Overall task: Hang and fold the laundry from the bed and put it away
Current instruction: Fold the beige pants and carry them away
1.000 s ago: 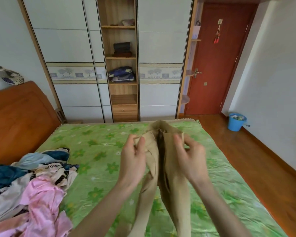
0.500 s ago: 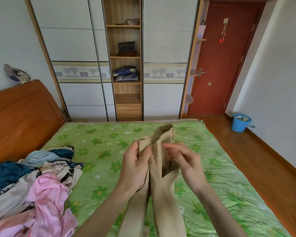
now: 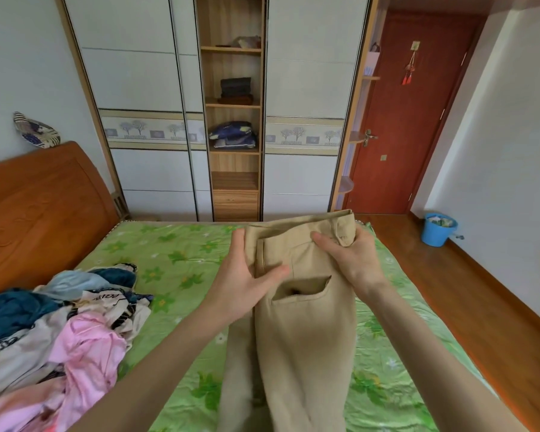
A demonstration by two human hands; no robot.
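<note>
Here the person is holding a pair of beige trousers (image 3: 296, 322) up above the bed (image 3: 175, 263), the waistband toward the wardrobe (image 3: 231, 120) and the legs hanging down toward the camera. The left hand (image 3: 247, 282) is lying against the left edge of the waist, fingers nearly straight along the side seam and thumb pressing flat on the cloth. The right hand (image 3: 349, 257) is gripping the right end of the waistband, with fingers curling round a folded corner of it. The two hands are apart, with the width of the waist between them. A back pocket (image 3: 300, 291) is gaping open just below them. The laundry pile (image 3: 60, 332), with pink, blue and white pieces, is lying on the bed's left side beside the headboard (image 3: 38, 210). A blue bucket (image 3: 437, 229) is standing on the floor near the red door (image 3: 412, 120).
</note>
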